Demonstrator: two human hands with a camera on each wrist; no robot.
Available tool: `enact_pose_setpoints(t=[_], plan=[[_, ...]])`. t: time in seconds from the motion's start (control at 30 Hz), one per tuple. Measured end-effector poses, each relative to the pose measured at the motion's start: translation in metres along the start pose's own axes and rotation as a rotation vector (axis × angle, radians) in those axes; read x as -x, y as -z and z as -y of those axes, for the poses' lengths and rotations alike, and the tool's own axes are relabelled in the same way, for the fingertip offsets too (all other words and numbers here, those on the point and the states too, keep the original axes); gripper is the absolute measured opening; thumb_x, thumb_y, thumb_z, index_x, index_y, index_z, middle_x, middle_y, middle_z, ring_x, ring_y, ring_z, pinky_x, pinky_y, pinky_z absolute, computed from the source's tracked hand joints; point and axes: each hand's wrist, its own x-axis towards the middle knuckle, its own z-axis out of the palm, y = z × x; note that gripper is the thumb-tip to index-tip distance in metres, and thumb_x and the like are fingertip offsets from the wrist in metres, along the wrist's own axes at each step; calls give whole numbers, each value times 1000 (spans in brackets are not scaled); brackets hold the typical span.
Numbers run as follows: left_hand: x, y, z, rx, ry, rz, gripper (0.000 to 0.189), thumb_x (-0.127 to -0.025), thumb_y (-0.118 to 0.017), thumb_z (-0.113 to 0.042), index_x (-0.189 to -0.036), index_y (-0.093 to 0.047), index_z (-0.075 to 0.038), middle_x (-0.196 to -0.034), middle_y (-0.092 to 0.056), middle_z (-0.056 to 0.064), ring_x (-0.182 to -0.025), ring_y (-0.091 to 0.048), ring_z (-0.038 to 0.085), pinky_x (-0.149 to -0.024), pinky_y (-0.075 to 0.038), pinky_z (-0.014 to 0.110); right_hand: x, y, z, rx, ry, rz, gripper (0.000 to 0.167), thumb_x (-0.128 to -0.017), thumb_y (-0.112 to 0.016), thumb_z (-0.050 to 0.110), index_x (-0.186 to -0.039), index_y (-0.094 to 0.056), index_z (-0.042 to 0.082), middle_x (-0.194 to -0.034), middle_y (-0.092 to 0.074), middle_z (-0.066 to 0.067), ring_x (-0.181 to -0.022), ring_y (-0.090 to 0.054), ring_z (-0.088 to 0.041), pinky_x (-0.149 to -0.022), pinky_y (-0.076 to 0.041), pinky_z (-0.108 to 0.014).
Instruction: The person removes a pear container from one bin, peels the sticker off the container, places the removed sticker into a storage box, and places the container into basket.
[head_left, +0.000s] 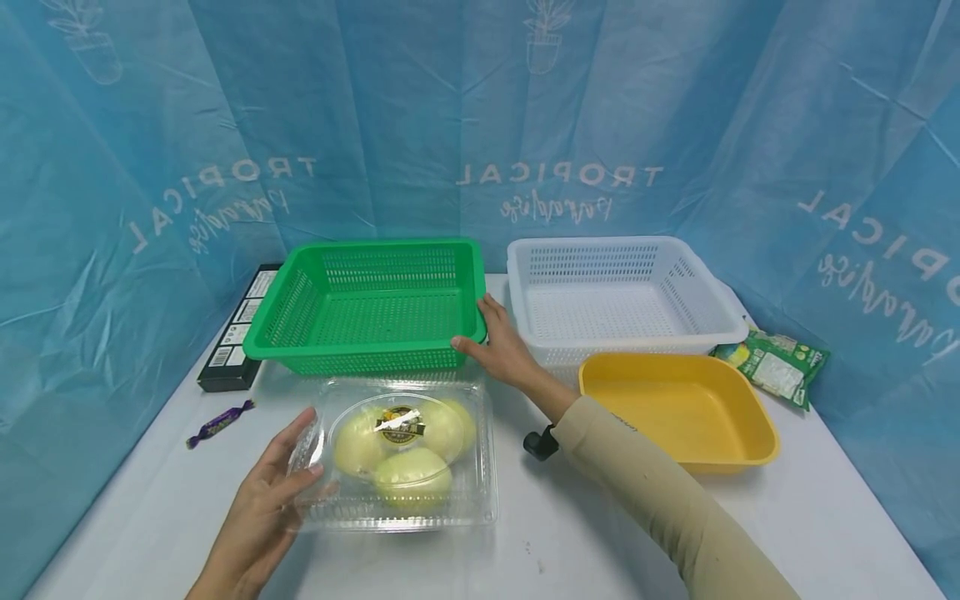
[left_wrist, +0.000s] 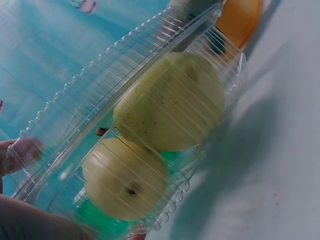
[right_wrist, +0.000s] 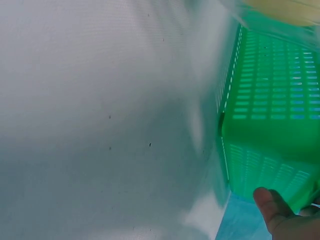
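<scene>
A clear plastic clamshell box (head_left: 482, 471) of yellow-green pears (head_left: 412, 477) is held up off the table at its left side by my left hand (head_left: 262, 500). A dark and gold label sits on the lid. The left wrist view shows two pears (left_wrist: 170, 102) close up through the ribbed wall, one with a stem. My right hand (head_left: 504, 348) grips the right rim of a green slotted basket (head_left: 363, 354), its thumb at the front corner and fingers around the side. In the right wrist view the thumb (right_wrist: 267, 202) overlaps the end of the green basket (right_wrist: 272, 135).
Right of the green basket stands a white basket (head_left: 622, 343), with a yellow basin (head_left: 678, 408) in front. A green packet (head_left: 780, 367) lies far right. On the left are a black box (head_left: 236, 337) and a purple-wrapped candy (head_left: 220, 423). Blue curtain (head_left: 420, 125) surrounds the table.
</scene>
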Motion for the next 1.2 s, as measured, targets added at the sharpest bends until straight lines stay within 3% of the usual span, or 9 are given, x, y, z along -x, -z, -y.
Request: enact_pose_setpoints(t=[0.2,0.57,0.63,0.73,0.83,1.2], plan=[[0,-4,6,-8,11,-19,71,-93,-52,-5,-149,-21,-34,-159,10,-15,-147,14,30,-93,-49,27,1,0,0,7,0,0,89,-88,-56,54,-152,-12,10,-161,-4,-5,-145,-22,-32,-111,-31,-51],[-5,-11,15,-15,33,-40,70,-93,-53,-8,-149,-22,-36,-159,7,-14,-148,9,28,-94,-46,24,0,0,0,22,4,-4,89,-88,-56,54,-152,-13,10,-160,-5,-6,-144,-23,-32,-111,-32,-51],[-6,-11,17,-16,37,-39,70,-93,-53,-8,-149,-22,-37,-159,5,-16,-148,9,27,-102,-41,29,0,-1,0,21,3,-7,89,-88,-56,54,-152,-13,9,-160,-5,-6,-144,-23,-33,-111,-31,-51],[-7,-11,20,-22,24,-32,71,-93,-53,-7,-149,-21,-36,-159,5,-15,-148,10,26,-115,-23,42,0,-1,0,21,3,-10,89,-88,-57,53,-152,-13,9,-160,-6,-7,-144,-23,-33,-112,-31,-51],[-8,-11,23,-35,10,-26,72,-92,-54,-6,-149,-21,-35,-160,4,-12,-148,8,25,-118,-6,52,0,-1,0,24,5,-10,89,-88,-57,53,-152,-13,10,-160,-6,-7,-144,-23,-33,-112,-30,-50],[-10,-12,28,-179,-29,-30,72,-91,-58,-10,-148,-22,-34,-161,0,-3,-149,-4,26,-115,-16,38,1,2,3,21,21,-6,86,-90,-57,49,-152,-13,8,-160,-7,-10,-144,-21,-34,-113,-29,-51]])
